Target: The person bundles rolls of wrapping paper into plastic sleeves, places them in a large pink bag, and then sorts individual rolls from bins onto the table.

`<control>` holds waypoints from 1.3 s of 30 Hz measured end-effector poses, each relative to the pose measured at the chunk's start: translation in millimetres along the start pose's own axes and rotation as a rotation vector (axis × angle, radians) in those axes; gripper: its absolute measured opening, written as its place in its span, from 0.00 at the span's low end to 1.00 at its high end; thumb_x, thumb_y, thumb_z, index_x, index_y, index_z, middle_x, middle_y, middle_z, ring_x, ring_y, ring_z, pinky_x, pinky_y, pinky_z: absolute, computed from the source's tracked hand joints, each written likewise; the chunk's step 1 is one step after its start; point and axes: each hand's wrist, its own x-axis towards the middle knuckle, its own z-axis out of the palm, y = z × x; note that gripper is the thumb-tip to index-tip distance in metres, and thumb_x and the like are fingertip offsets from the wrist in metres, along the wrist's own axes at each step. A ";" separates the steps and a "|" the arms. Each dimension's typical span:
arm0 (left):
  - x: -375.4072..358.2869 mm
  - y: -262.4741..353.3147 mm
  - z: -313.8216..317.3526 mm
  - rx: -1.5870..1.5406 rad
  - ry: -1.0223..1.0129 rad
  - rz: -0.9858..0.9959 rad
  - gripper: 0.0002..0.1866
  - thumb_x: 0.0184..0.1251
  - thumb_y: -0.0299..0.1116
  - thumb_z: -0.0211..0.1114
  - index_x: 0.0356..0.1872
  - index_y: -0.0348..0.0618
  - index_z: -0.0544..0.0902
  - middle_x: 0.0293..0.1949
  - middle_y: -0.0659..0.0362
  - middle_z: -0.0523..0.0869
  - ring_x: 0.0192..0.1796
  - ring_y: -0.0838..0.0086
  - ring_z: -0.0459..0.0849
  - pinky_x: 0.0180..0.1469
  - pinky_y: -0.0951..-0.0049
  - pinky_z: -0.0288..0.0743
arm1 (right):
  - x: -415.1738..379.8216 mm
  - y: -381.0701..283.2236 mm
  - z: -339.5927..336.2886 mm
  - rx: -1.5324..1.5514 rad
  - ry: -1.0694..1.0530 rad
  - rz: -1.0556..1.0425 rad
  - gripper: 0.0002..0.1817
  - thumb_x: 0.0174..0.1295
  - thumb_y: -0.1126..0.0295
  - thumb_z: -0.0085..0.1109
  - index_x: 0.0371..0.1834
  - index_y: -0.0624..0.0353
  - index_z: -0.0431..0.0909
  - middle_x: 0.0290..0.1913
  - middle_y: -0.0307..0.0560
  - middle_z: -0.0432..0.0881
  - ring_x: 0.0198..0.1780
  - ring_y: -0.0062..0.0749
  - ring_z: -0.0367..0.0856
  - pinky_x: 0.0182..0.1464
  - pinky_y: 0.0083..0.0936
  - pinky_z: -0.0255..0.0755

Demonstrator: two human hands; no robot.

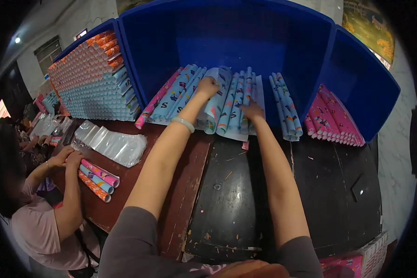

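Note:
My left hand [208,87], a pale bangle [184,124] on its wrist, is closed at the left edge of a wide, loosely curled piece of light-blue wrapping paper [221,88]. My right hand [252,111] rests with fingers apart over several light-blue wrapping paper rolls [232,116] to the right of it. These rolls lie side by side on a pale sheet [260,90] in the blue bin. Further left lie more light-blue rolls [173,95] and a pink roll [158,98].
Orange and light-blue rolls [90,81] fill the left blue bin [125,60]. Pink rolls [331,113] lie in the right one. Clear plastic bags [111,143] lie on the brown table. A co-worker's hands [67,157] touch three rolls [96,178] at left.

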 end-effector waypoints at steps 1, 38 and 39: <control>1.0 -5.0 -5.5 -0.014 -0.015 -0.072 0.16 0.42 0.35 0.61 0.33 0.37 0.83 0.35 0.44 0.83 0.42 0.51 0.82 0.45 0.62 0.75 | -4.1 -7.1 -1.3 -0.034 -0.018 -0.009 0.43 0.49 0.47 0.53 0.70 0.49 0.53 0.64 0.54 0.66 0.62 0.52 0.66 0.63 0.43 0.58; -57.7 -78.5 -9.7 0.446 -0.315 0.200 0.24 0.65 0.48 0.46 0.62 0.60 0.69 0.63 0.56 0.70 0.65 0.61 0.67 0.66 0.61 0.57 | 17.1 -96.8 82.2 0.014 -0.037 -0.206 0.47 0.57 0.38 0.44 0.69 0.64 0.48 0.63 0.63 0.65 0.66 0.56 0.59 0.66 0.41 0.53; -57.1 -81.6 -8.4 0.457 -0.306 0.195 0.24 0.65 0.47 0.46 0.62 0.61 0.69 0.63 0.56 0.70 0.65 0.60 0.67 0.66 0.61 0.57 | 19.2 -97.2 85.9 0.011 -0.032 -0.205 0.47 0.57 0.38 0.44 0.69 0.64 0.48 0.63 0.63 0.65 0.66 0.56 0.59 0.66 0.41 0.53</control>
